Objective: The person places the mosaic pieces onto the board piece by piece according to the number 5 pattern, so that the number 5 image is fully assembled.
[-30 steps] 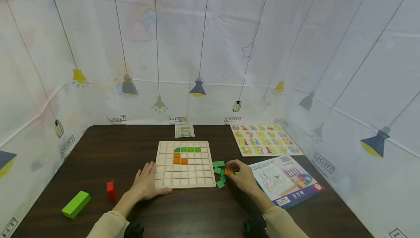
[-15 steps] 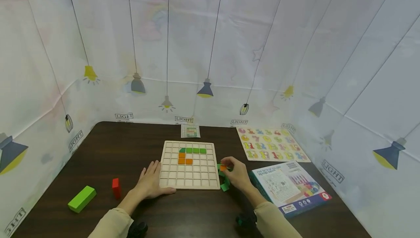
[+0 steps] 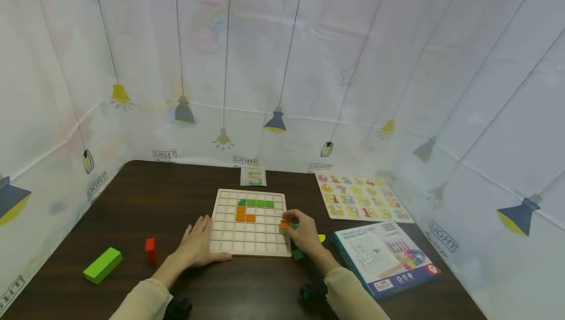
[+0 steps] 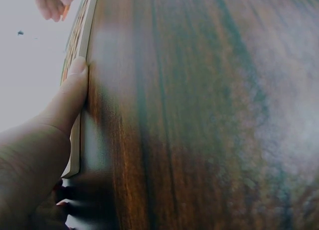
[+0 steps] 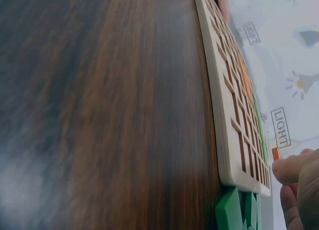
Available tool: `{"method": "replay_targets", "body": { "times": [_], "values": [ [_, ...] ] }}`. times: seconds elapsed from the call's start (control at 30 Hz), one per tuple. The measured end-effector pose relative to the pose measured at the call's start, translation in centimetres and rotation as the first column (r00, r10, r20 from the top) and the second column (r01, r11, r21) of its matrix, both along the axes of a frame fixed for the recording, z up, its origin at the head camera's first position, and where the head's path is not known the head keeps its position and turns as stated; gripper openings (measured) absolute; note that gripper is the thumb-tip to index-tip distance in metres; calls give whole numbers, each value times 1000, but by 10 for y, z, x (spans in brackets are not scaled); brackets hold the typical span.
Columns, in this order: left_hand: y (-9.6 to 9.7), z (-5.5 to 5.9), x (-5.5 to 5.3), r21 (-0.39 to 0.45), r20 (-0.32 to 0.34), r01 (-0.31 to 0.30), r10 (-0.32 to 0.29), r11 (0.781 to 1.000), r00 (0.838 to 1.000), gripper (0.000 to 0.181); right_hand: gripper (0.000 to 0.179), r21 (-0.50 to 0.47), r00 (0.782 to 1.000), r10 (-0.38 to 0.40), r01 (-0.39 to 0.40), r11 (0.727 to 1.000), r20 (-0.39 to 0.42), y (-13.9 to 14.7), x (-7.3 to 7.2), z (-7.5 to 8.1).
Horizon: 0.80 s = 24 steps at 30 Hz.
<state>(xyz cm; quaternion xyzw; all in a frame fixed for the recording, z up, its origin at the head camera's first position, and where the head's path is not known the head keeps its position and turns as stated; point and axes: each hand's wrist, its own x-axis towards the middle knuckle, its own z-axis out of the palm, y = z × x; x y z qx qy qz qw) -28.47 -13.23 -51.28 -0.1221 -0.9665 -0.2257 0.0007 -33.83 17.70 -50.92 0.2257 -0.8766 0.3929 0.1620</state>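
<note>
A wooden grid board (image 3: 251,247) lies on the dark table. Green tiles (image 3: 260,204) fill part of one row, and several orange tiles (image 3: 241,217) sit just below. My left hand (image 3: 197,244) rests along the board's left edge, fingers straight; in the left wrist view its thumb (image 4: 75,93) presses the board's near edge. Between right thumb and fingers I pinch an orange square tile (image 3: 284,224), held over the board's right edge by my right hand (image 3: 304,235). Loose green tiles (image 3: 297,254) lie right of the board, partly hidden by that hand.
A pattern card (image 3: 253,177) lies behind the board. At right are a number puzzle board (image 3: 362,197) and a boxed toy (image 3: 388,258). A yellow piece (image 3: 321,237) lies by the right wrist. Green (image 3: 103,265) and red (image 3: 151,251) blocks stand at left.
My right hand has carried the orange tile leftward from the loose pile to the board's right edge. The left hand stays at the board. The head view has shifted slightly.
</note>
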Motion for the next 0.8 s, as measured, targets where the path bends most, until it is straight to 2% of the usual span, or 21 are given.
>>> {"method": "replay_targets", "body": {
  "times": [0.27, 0.5, 0.8],
  "values": [
    [-2, 2, -1, 17, 2, 9, -9, 1000, 1000, 118, 28, -32, 1000, 22, -22, 999, 8, -15, -5, 1],
    [1, 1, -5, 5, 10, 10, -10, 1000, 1000, 119, 28, -39, 999, -4, 5, 999, 34, -23, -11, -1],
    [-2, 0, -1, 8, 4, -5, 5, 1000, 1000, 120, 27, -31, 999, 40, -40, 999, -5, -41, -25, -7]
  ]
}}
